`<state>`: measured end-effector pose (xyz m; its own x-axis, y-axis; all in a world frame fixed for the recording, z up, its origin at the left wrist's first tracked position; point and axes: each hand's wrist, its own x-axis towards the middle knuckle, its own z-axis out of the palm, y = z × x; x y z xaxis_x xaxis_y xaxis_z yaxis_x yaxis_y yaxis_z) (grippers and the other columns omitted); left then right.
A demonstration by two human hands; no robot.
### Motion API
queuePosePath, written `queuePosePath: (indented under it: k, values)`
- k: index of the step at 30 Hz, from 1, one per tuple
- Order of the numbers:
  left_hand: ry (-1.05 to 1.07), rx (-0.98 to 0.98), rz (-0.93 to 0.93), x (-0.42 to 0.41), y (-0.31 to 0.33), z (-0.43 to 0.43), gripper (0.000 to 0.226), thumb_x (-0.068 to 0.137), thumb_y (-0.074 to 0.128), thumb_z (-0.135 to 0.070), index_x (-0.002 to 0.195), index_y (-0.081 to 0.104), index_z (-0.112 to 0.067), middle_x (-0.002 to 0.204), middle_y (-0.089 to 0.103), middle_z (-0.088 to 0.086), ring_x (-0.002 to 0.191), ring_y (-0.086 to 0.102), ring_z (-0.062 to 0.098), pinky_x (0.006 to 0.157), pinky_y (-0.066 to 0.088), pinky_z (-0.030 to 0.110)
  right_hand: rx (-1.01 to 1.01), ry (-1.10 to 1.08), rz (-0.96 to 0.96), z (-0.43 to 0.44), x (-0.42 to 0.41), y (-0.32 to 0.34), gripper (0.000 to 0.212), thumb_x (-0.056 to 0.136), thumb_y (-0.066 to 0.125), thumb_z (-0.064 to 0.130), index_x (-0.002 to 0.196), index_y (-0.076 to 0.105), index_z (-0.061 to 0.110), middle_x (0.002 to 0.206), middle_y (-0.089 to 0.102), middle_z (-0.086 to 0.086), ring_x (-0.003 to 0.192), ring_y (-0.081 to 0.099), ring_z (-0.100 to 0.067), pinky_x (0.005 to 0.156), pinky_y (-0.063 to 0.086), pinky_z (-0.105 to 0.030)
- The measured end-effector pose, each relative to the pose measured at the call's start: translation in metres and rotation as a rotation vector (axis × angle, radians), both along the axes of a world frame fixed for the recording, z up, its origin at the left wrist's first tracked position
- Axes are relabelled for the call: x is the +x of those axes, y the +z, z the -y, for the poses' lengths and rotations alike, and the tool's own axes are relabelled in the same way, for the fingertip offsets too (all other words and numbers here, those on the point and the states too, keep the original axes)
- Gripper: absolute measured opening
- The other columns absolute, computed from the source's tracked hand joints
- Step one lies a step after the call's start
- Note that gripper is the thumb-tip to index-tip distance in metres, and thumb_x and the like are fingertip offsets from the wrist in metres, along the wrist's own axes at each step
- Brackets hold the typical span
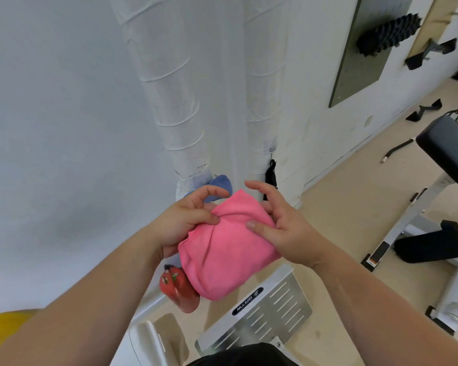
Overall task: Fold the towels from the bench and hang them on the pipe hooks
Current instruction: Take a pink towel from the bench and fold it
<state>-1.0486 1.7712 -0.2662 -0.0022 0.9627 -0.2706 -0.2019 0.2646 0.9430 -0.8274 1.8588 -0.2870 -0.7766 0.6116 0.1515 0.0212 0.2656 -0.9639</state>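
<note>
— Where is the pink towel (228,254)?

— In the air, between both hands, in front of two white wrapped pipes (175,101) that run down the wall (64,128). It is bunched and folded over, and its lower end hangs down.

— How does the left hand (185,220) hold it?

— It grips the upper left edge. The thumb presses a fold from the front and the other fingers curl behind the cloth. The forefinger is lifted and bent, clear of the towel.

— And the right hand (283,228)?

— It pinches the upper right side. The thumb lies flat on the front of the towel and the fingers reach round the back edge, the forefinger raised above it.

— Is there anything on the pipes?

— A blue towel (221,184) shows just behind the left hand, at the foot of the left pipe. A black strap (271,173) hangs beside the right pipe. I cannot tell what either hangs from.

— What lies below?

— A red thing (175,286) sits just under the pink towel; what it is I cannot make out. Near it is a slotted metal plate (270,307) on the pale floor (354,207). Well off to the right stands a black pad (450,151) on a white frame.
</note>
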Motion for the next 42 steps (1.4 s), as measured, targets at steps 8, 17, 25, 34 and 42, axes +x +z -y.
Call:
queuePosePath:
  k: [8,17,25,34,42]
  values:
    - [0.214,0.008,0.321,0.023,-0.036,0.022,0.094,0.05,0.09,-0.066,0.135,0.063,-0.033,0.132,0.067,0.005,0.118,0.064,0.027,0.1,0.043,0.045,-0.196,-0.21,-0.038,-0.014,0.012,-0.025,0.023,0.093,0.053,0.025,0.114,0.052,0.035,0.108,0.057,-0.025,0.085,0.053,-0.022,0.078,0.043,-0.04]
    - [0.645,0.135,-0.203,0.067,-0.043,0.025,0.056,0.097,0.057,0.003,0.129,0.062,-0.043,0.105,0.074,0.004,0.083,0.063,0.019,0.075,0.051,0.036,-0.244,-0.283,-0.028,-0.021,0.01,-0.036,0.041,0.095,0.051,0.0,0.084,0.08,0.027,0.108,0.072,0.007,0.101,0.063,-0.006,0.1,0.05,-0.043]
    - [0.452,0.061,-0.623,0.036,-0.016,0.045,0.062,0.064,0.088,-0.021,0.118,0.071,-0.044,0.124,0.063,-0.012,0.111,0.062,0.006,0.096,0.053,0.031,-0.035,-0.012,0.117,-0.017,-0.01,-0.006,0.061,0.075,0.086,0.009,0.12,0.067,0.044,0.133,0.052,0.006,0.115,0.056,0.004,0.094,0.048,-0.015]
    - [0.548,0.226,-0.948,-0.024,-0.008,0.051,0.053,0.07,0.082,-0.011,0.117,0.073,-0.034,0.111,0.071,-0.006,0.099,0.065,0.01,0.088,0.049,0.02,0.478,-0.11,0.359,-0.006,-0.07,0.017,0.062,0.07,0.089,0.02,0.126,0.066,0.033,0.105,0.058,0.002,0.092,0.055,0.0,0.082,0.034,-0.003]
    - [0.382,0.381,-0.853,-0.076,-0.009,0.051,0.04,0.072,0.083,-0.015,0.088,0.066,-0.048,0.117,0.047,-0.012,0.107,0.044,-0.021,0.09,0.036,0.003,0.614,-0.156,0.458,0.011,-0.097,0.039,0.028,0.077,0.083,0.028,0.1,0.073,0.04,0.144,0.028,0.011,0.138,0.025,-0.01,0.112,0.024,-0.029]
